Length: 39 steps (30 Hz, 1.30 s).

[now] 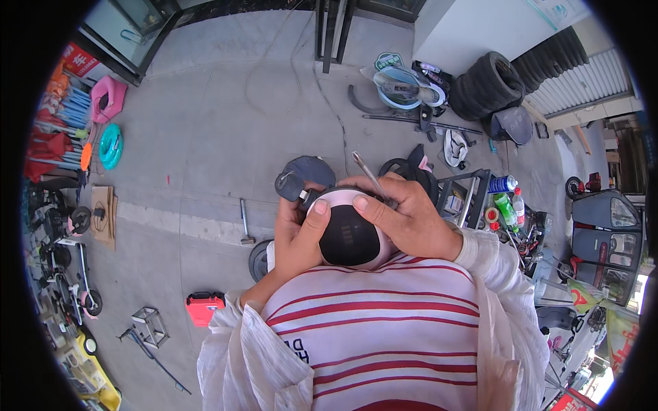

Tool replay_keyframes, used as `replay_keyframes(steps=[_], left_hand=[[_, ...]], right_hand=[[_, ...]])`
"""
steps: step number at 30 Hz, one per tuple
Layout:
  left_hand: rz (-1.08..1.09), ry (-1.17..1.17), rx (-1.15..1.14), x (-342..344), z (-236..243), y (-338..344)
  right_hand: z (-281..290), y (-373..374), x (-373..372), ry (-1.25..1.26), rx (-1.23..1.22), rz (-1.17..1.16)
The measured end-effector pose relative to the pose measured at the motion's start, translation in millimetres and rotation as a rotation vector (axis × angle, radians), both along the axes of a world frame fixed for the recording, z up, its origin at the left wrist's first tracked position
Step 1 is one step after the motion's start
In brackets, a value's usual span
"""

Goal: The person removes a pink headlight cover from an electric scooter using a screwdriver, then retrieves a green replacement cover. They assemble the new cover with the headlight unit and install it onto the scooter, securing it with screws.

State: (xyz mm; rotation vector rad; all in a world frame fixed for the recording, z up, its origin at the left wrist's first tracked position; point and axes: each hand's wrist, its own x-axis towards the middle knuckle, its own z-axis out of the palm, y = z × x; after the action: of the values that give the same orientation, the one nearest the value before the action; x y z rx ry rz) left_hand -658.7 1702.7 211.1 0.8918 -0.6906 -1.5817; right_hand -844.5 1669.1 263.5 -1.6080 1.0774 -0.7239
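Note:
Close to my chest is a rounded housing point(351, 236) with a glossy black face and a pale pink rim. My left hand point(301, 229) is closed round its left side, the thumb resting on the rim. On the other side my right hand point(415, 218) grips the rim with its thumb on top. A screwdriver point(368, 171) also lies in the right hand, its metal shaft pointing forward and slightly left. Fingers under and behind the housing are hidden. Just beyond the left hand, a dark grey rounded part point(310, 171) sticks out.
A hammer point(245, 220) and a red case point(205, 309) lie on the floor at left. To the right stands a tool cart point(473, 195) with spray cans and bottles. Stacked tyres point(488, 88) and a blue basin point(399, 88) are farther off. Scooters point(68, 274) line the left edge.

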Motion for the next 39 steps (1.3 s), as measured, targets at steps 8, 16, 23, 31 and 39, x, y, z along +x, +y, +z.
replay_keyframes(steps=[8, 16, 23, 31, 39], left_hand=[[0.082, 0.07, 0.194, 6.4, -22.9, -40.5], [0.03, 0.297, 0.147, 18.8, -40.6, -40.6], [0.028, 0.266, 0.226, 14.3, -30.6, -30.4], [0.118, 0.495, 0.296, 15.5, -82.8, -44.9], [-0.02, 0.588, 0.295, 17.6, -93.6, -37.3]], right_hand=[[-9.3, -37.4, -9.0, -0.035, 0.246, -0.088], [-31.4, -13.4, -21.9, 0.227, 0.088, 0.165], [-31.1, -5.9, -23.9, 0.278, 0.107, 0.218], [-30.7, -36.7, -22.7, 0.059, 0.462, 0.175], [-37.2, -10.6, -8.7, -0.446, 0.343, 0.173]])
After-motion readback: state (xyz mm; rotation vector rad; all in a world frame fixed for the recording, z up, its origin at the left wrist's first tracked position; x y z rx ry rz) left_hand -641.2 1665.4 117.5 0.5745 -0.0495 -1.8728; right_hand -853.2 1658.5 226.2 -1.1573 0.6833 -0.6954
